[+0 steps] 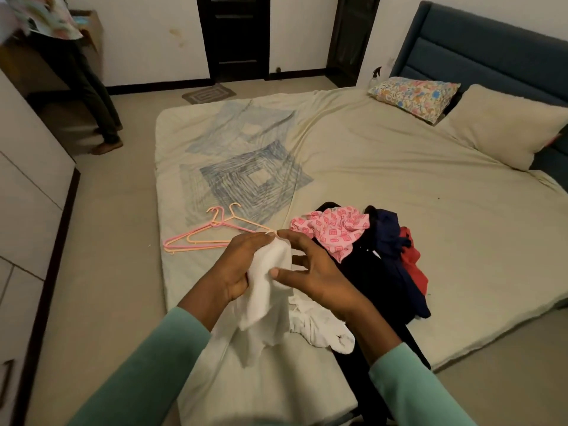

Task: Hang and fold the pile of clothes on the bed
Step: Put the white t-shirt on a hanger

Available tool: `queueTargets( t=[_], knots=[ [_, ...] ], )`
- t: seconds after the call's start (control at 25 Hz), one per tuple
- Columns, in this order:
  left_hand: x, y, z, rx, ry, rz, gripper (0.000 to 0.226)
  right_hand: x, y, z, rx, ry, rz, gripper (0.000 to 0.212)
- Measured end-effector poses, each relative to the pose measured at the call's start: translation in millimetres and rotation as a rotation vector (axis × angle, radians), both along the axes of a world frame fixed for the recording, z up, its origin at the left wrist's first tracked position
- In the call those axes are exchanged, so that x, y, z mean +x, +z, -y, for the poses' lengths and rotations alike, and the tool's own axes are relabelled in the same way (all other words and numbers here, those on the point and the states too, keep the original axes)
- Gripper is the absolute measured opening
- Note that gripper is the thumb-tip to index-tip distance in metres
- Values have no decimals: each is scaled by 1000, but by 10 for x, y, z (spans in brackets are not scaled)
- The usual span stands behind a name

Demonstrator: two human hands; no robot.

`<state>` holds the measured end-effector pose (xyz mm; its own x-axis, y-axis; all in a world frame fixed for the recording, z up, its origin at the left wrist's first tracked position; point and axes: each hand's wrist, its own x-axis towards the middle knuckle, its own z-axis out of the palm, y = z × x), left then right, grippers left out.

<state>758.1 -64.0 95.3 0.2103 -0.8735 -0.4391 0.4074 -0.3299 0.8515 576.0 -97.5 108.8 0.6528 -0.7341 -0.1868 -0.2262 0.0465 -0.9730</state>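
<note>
A white garment hangs bunched over the near edge of the bed. My left hand grips its upper part from the left. My right hand pinches the top of the same garment with its fingertips, thumb pressed on the cloth. To the right lies the pile: a pink patterned piece, a black garment, a navy one and a red one. Pink and orange plastic hangers lie on the sheet to the left of my hands.
A floral pillow and a plain cream pillow lie against the blue headboard. Another person stands at the far left by white cabinets. A small mat lies before a dark door.
</note>
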Motion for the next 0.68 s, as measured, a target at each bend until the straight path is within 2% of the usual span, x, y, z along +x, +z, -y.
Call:
queueTargets(
  t=[0.12,0.24,0.44,0.6,0.68],
  knots=[
    [-55,-18,78,23,26,-50,27,28,-72,-91,-184,-32,-32,83],
    [-153,-8,193,-11,49,-80,23,72,-188,-34,-307,-170,-19,73],
    [-186,-9,349,-19,98,60,19,-33,-228,173,-134,-269,81,51],
    [-135,-7,376,-37,118,112,19,-142,-231,289,132,-539,147,58],
    [-82,18,377,-47,176,77,16,-171,-335,365,233,-711,106,59]
  ],
)
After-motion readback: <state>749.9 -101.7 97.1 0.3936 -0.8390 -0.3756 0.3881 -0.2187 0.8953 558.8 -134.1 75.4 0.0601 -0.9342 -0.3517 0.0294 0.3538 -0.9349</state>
